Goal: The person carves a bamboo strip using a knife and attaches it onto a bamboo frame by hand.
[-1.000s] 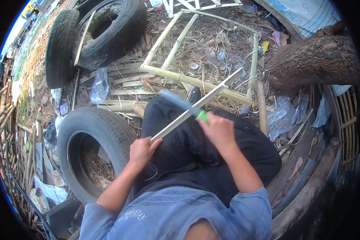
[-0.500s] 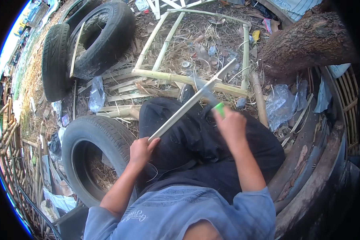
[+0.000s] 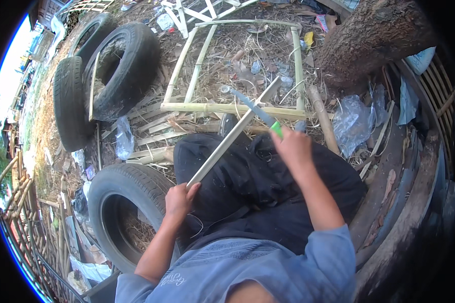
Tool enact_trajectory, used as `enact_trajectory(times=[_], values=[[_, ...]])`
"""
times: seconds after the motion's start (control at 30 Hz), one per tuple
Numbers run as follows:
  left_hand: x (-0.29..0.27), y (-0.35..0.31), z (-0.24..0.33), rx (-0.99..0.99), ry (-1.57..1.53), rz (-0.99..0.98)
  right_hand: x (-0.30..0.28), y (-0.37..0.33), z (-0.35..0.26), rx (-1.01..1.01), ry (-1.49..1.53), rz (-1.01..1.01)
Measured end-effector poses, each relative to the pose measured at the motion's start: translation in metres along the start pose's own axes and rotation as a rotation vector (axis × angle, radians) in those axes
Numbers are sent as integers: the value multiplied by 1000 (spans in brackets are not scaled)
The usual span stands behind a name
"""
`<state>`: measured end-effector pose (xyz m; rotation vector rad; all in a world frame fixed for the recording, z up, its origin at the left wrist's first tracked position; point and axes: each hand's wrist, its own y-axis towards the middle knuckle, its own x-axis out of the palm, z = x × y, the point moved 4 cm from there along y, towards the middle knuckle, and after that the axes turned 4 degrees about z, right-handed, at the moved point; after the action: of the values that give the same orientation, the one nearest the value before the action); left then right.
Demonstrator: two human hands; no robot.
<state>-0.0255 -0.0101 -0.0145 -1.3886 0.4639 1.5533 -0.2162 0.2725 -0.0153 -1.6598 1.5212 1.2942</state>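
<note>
I sit with my legs in dark trousers (image 3: 268,192). My left hand (image 3: 179,198) grips the near end of a long pale bamboo strip (image 3: 232,135) that slants up and to the right across my lap. A knife with a green handle and grey blade (image 3: 260,113) is held in my right hand (image 3: 293,146). The blade lies across the upper part of the strip, pointing up and to the left.
A bamboo frame (image 3: 227,107) lies on the littered ground ahead. One tyre (image 3: 119,202) lies at my left, and two more tyres (image 3: 111,76) stand further left. A tree trunk (image 3: 374,40) rises at the upper right. Clear plastic bags (image 3: 354,121) lie near a curved wooden edge (image 3: 414,177).
My right hand has drawn the knife down the strip and then brought it back up along it. The view has shifted, so the tyres and frame sit lower in the picture.
</note>
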Motion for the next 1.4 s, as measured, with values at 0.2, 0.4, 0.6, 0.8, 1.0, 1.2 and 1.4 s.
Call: enact_trajectory(times=[0.2,0.4,0.6,0.8,1.0,1.2,1.4], values=[[4,-2,0,21,-39,20,0,-10,-11,-144,-103,-21],[18,5,-17,-7,-96,-39,10,-35,-31,-183,-36,-122],[18,2,-12,-3,-112,-52,0,-19,-15,-36,105,-11],[17,6,-8,-41,-116,-70,-63,-3,92,690,466,378],[14,3,-16,-63,-91,-45,-47,15,-26,122,536,207],[15,-4,-5,-16,-127,16,-20,46,-48,90,321,150],[16,-3,-12,-11,-131,5,-17,48,-58,-8,257,218]])
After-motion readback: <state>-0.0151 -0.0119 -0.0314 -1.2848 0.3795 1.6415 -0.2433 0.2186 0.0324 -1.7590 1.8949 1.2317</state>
